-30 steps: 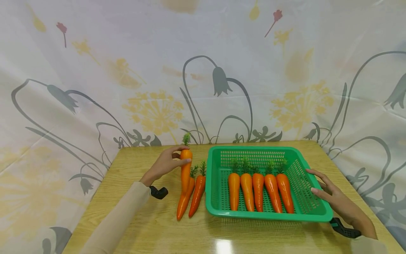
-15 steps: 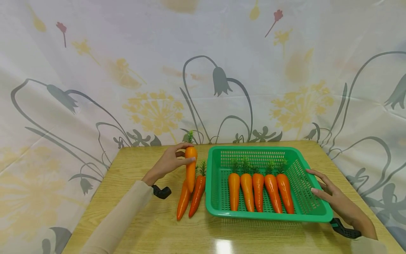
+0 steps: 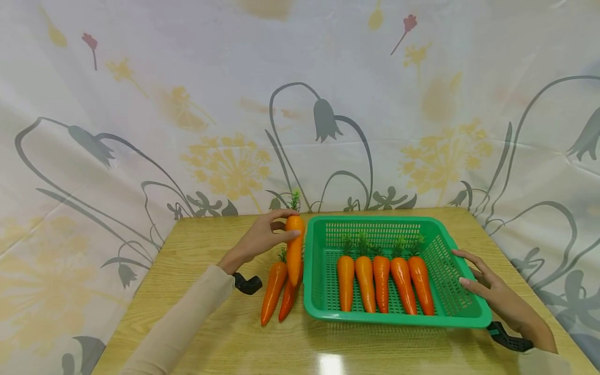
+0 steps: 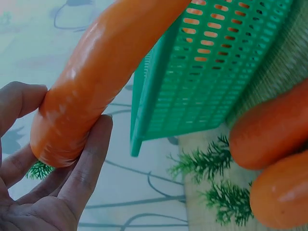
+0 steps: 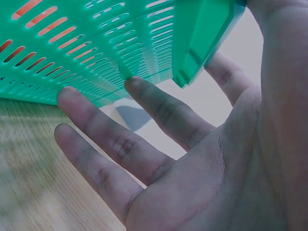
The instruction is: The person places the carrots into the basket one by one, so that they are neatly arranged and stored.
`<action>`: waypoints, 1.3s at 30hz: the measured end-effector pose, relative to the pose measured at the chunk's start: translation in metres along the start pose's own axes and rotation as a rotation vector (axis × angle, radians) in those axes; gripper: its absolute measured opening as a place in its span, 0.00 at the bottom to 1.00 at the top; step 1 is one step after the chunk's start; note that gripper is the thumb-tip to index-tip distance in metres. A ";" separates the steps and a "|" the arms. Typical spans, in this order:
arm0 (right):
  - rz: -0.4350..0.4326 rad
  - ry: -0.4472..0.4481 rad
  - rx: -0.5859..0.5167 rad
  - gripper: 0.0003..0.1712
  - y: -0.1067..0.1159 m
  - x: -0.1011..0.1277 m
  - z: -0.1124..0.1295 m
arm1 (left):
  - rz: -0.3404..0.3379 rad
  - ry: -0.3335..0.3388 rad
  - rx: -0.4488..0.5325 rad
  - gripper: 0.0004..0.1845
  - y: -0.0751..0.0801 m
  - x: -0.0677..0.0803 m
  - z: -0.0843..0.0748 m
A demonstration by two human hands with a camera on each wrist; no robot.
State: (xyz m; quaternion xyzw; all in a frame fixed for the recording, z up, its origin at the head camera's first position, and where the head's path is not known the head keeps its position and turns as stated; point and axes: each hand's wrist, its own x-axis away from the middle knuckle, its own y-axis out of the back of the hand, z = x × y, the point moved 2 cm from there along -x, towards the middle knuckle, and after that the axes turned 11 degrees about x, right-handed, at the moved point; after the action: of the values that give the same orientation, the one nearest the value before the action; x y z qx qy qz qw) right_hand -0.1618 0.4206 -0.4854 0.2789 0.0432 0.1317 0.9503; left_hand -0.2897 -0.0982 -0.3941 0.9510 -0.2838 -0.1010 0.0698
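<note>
My left hand (image 3: 262, 239) pinches an orange carrot (image 3: 294, 250) near its green top and holds it lifted, just left of the green basket (image 3: 319, 307). In the left wrist view the fingers (image 4: 86, 168) and thumb clamp that carrot (image 4: 101, 82) beside the basket wall (image 4: 211, 72). Two more carrots (image 3: 274, 291) lie on the wooden table (image 3: 197, 245) under it. Several carrots (image 3: 382, 281) lie side by side inside the basket. My right hand (image 3: 487, 286) rests with straight fingers (image 5: 159, 110) against the basket's right side (image 5: 96, 53).
A flowered cloth (image 3: 300, 104) hangs behind the table and drapes past both sides. The table's front edge lies close to my arms. Bare wood shows left of the loose carrots and in front of the basket.
My left hand has carried the held carrot to the right, from over the loose carrots to right beside the basket's left wall. The right hand has stayed put.
</note>
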 end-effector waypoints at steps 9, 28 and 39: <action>0.000 0.007 -0.018 0.38 -0.001 0.000 -0.001 | 0.045 -0.043 0.025 0.25 -0.018 -0.013 -0.007; 0.009 0.007 -0.067 0.38 -0.001 0.001 -0.001 | 0.141 -0.083 -0.025 0.25 -0.060 -0.039 -0.016; 0.010 -0.001 -0.022 0.38 0.000 0.002 -0.002 | 0.177 -0.021 0.014 0.28 -0.086 -0.053 -0.016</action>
State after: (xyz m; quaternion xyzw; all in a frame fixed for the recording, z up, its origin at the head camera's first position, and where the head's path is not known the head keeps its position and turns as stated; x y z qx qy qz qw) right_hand -0.1606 0.4218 -0.4873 0.2684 0.0401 0.1369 0.9527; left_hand -0.2843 0.0032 -0.3869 0.9216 -0.3680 -0.1024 0.0688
